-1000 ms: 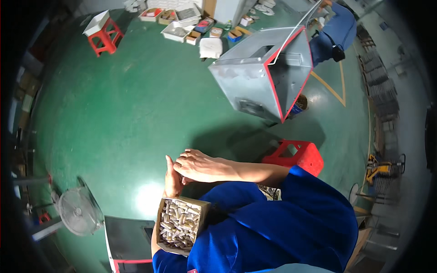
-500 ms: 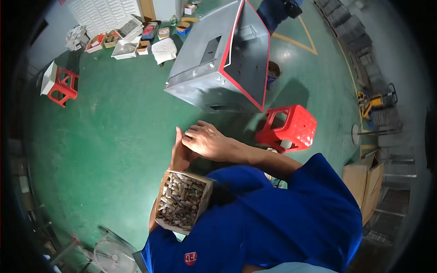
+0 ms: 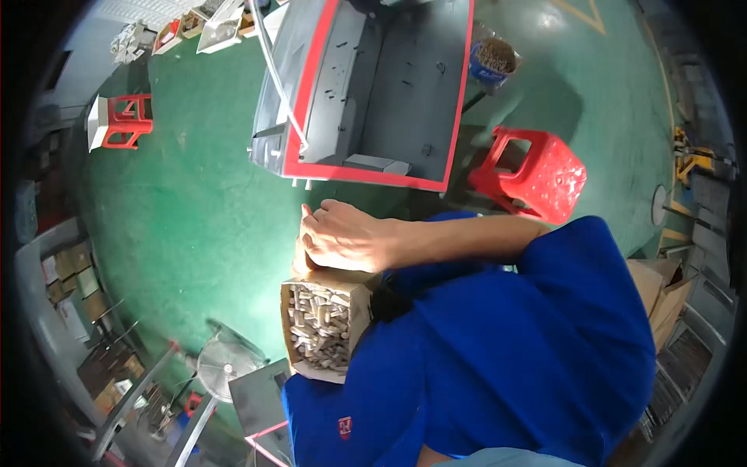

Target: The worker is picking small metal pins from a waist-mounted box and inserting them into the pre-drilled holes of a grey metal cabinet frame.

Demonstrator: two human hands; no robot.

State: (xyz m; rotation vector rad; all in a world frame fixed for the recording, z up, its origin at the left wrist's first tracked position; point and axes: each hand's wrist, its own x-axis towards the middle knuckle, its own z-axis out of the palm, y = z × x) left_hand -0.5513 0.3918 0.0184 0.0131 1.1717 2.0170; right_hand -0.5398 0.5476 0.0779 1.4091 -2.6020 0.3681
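My right hand (image 3: 342, 235) is closed, its fingers curled over my left hand (image 3: 302, 253) at the fingertips. Whatever is pinched there, if anything, cannot be made out. Most of my left hand lies behind the right; a fingertip shows upright and the other fingers are hidden. An open cardboard box (image 3: 358, 292) rests against my body at the left forearm. Many small pale, cylindrical plugs (image 3: 320, 327) fill it. Just beyond my hands stands a grey metal cabinet (image 3: 405, 109) with red edging, its open side toward me.
A red plastic stool (image 3: 541, 175) stands right of the cabinet, with a blue bucket (image 3: 492, 64) of small pieces behind it. Another red stool (image 3: 128, 121) is far left. A round-based metal stand (image 3: 226, 366) is at lower left, and a cardboard carton (image 3: 657, 288) at right.
The view has moved closer to the cabinet, which now shows more of its inside. My hands stay together, the right one covering more of the left.
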